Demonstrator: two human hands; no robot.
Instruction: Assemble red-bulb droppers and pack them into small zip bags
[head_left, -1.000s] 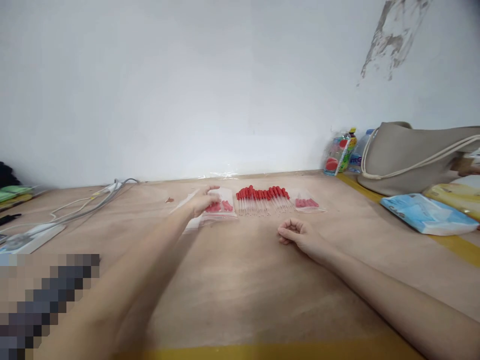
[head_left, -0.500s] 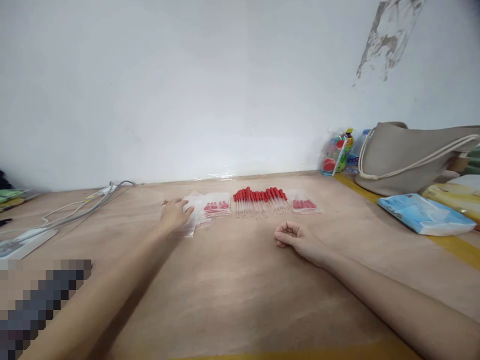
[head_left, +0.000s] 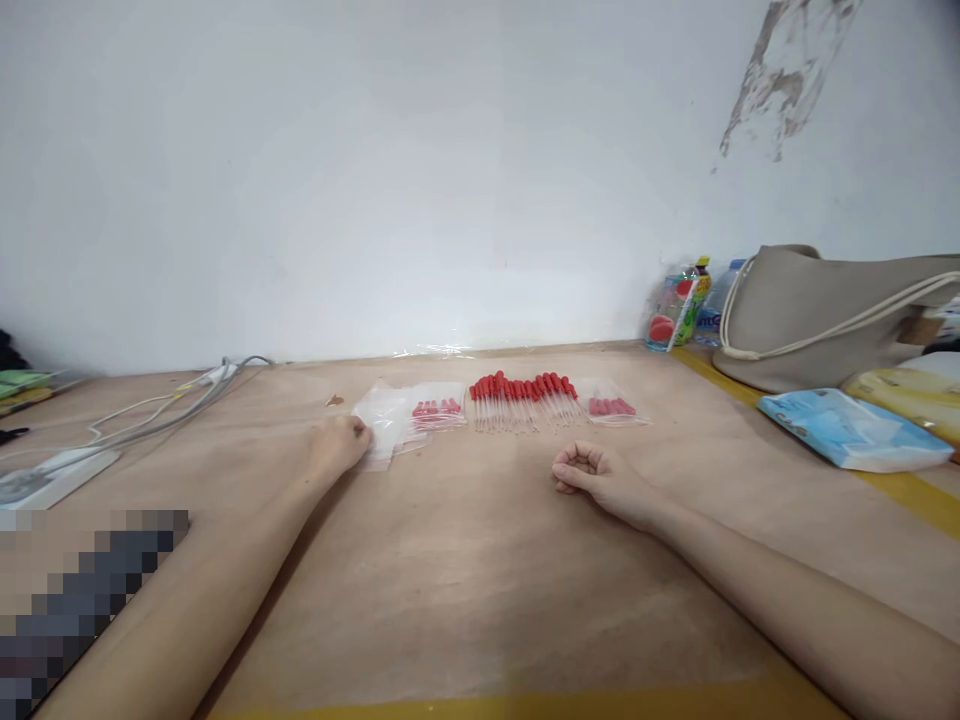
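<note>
My left hand [head_left: 341, 446] is at the left edge of a loose stack of clear zip bags [head_left: 386, 420]. Its fingers are curled in against the bags' edge, and what they hold, if anything, is hidden. Beside that stack lie filled bags [head_left: 439, 408] with red-topped pieces in them. Several droppers [head_left: 521, 390] with red bulbs and clear thin stems lie in a row at the centre. Another filled bag [head_left: 611, 405] is to their right. My right hand [head_left: 600, 478] rests on the table in front of the droppers, fingers loosely closed with nothing visible in them.
Cables and a white power strip [head_left: 71, 478] lie at the left. A blue tissue pack [head_left: 851, 428], a grey bag [head_left: 817, 320] and drink bottles [head_left: 671, 310] stand or lie at the right. A white wall [head_left: 375, 180] closes off the table's back.
My left hand has drawn back from above the clear bags to their left edge, and its spread fingers have curled in. My right hand has stayed in place.
</note>
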